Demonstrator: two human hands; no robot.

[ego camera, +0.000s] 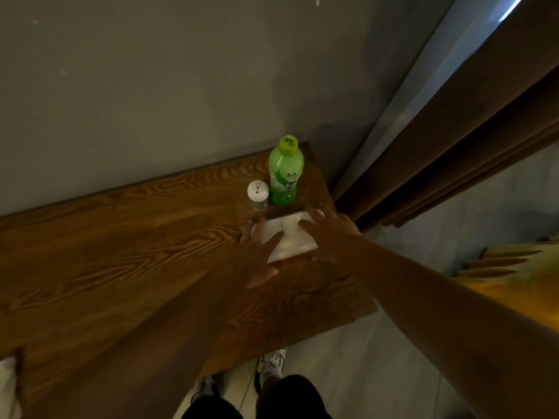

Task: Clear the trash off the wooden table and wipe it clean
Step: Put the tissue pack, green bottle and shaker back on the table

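Head view
Legs [272,400]: nearest the camera, at the bottom edge; dark trousers, with white shoes [272,362] on a pale floor [378,358].
Sleeve [520,285]: yellow, at the right edge.
Counter [121,252]: wooden, strong grain, set against a grey wall [151,86]; its right end stops just short of a brown curtain [453,146].
Cloth [292,237]: white, flat, roughly rectangular, lying on the counter near its right end, in front of the bottle and shaker.
Left hand [257,252]: palm down, fingers spread wide; fingertips rest on the cloth's left edge, thumb on the bare wood. Grip: open, nothing closed in it.
Right hand [329,234]: palm down, fingers spread, lying over the cloth's right part. Grip: open, pressing flat rather than closed around the cloth.
Bottle [286,173]: green plastic, yellow-green cap, upright near the far right corner of the counter, behind the cloth.
Shaker [258,195]: small, white perforated lid, upright, just left of the bottle; whether the two touch cannot be told.
White object [7,385]: blurred, at the counter's near left edge; kind cannot be told.
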